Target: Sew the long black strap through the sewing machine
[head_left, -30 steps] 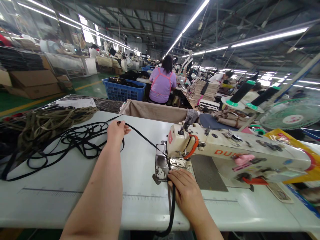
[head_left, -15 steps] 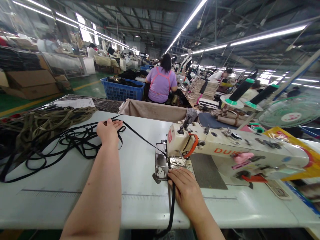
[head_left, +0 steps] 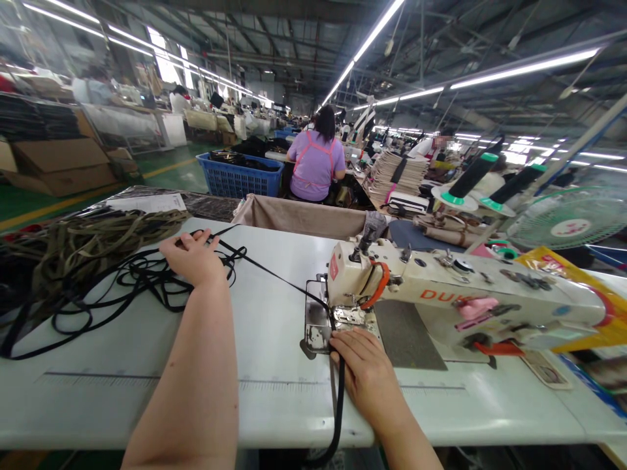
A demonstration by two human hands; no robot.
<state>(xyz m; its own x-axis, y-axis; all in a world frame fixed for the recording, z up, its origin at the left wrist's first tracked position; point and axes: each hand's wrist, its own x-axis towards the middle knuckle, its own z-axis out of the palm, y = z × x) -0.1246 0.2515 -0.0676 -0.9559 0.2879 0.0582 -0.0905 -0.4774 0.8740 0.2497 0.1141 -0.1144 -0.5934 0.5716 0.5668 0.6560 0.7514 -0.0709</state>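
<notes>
My left hand (head_left: 193,259) lies on a loose tangle of flat black strap (head_left: 142,287) on the white sewing table (head_left: 274,405), with its fingers over the strap. One taut length of the strap runs from there to the foot of the sewing machine (head_left: 441,294). My right hand (head_left: 366,372) sits just in front of the machine's scarred metal plate (head_left: 317,320), pinching the strap. Below that hand, the strap drops over the table's front edge. The needle area is partly hidden by the machine head.
A bundle of olive strap (head_left: 83,241) lies at the table's left end, with a paper sheet (head_left: 147,203) behind it. Beyond the table are a beige fabric bin (head_left: 298,219), a blue crate (head_left: 240,176), and a seated co-worker (head_left: 313,163). A fan (head_left: 571,219) stands at right.
My left hand has slid left over the tangle, with its fingers spread wider, and the strap to the machine now runs straighter. My right hand has stayed in place.
</notes>
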